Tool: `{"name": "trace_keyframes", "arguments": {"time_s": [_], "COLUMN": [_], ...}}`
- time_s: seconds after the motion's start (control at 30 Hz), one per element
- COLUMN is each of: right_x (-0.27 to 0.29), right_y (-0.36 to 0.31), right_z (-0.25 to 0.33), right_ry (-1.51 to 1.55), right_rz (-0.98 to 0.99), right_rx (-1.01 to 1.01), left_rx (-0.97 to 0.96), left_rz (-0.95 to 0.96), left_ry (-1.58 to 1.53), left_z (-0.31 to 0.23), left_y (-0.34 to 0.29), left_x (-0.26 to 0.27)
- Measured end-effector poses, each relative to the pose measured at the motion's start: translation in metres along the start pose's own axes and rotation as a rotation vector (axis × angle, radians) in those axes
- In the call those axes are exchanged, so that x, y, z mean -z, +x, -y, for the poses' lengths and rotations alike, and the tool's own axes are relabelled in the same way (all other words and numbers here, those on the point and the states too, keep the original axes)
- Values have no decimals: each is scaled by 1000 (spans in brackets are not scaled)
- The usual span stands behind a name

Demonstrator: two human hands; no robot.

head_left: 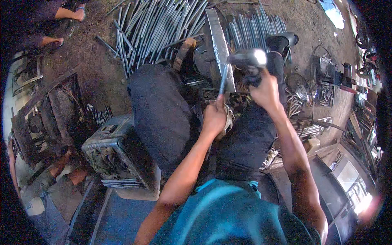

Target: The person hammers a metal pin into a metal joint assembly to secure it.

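Note:
My left hand (215, 117) is closed around a thin metal rod (223, 81), with the thumb laid along it and a pale cloth (229, 119) bunched at the palm. The rod's far end lies against a long silvery metal bar (219, 45) that stretches away between my knees. In my right hand (264, 90) is a hammer (248, 59), gripped by its short dark handle. Its head is blurred and bright, raised just right of the bar and beside the rod's tip. Whether the hammer touches anything, I cannot tell.
Piles of metal rods (159, 30) (255, 29) lie on the dirt floor ahead. A battered dark box (122, 157) stands by my left thigh. Machine parts (326, 73) and a cable are at right. Another person's feet (73, 15) show at far left.

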State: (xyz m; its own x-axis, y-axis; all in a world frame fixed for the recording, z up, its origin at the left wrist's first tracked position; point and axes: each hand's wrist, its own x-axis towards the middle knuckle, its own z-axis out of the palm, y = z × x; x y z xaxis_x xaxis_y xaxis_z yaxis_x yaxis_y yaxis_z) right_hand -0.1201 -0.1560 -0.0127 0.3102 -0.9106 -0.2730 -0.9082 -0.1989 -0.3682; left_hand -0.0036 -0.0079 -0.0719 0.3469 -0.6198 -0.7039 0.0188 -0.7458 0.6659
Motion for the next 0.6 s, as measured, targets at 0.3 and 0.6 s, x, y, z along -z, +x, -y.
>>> {"name": "trace_keyframes", "arguments": {"time_s": [0.3,0.6], "right_x": [-17,31], "right_y": [-1,-9], "right_z": [-15,30], "right_ry": [462,883], "right_rz": [-268,-404], "right_rx": [154,70], "left_rx": [183,359], "left_rz": [208,409], "left_ry": [-136,-453], "left_z": [2,-10], "left_y": [6,1], "left_x": [7,27]}}
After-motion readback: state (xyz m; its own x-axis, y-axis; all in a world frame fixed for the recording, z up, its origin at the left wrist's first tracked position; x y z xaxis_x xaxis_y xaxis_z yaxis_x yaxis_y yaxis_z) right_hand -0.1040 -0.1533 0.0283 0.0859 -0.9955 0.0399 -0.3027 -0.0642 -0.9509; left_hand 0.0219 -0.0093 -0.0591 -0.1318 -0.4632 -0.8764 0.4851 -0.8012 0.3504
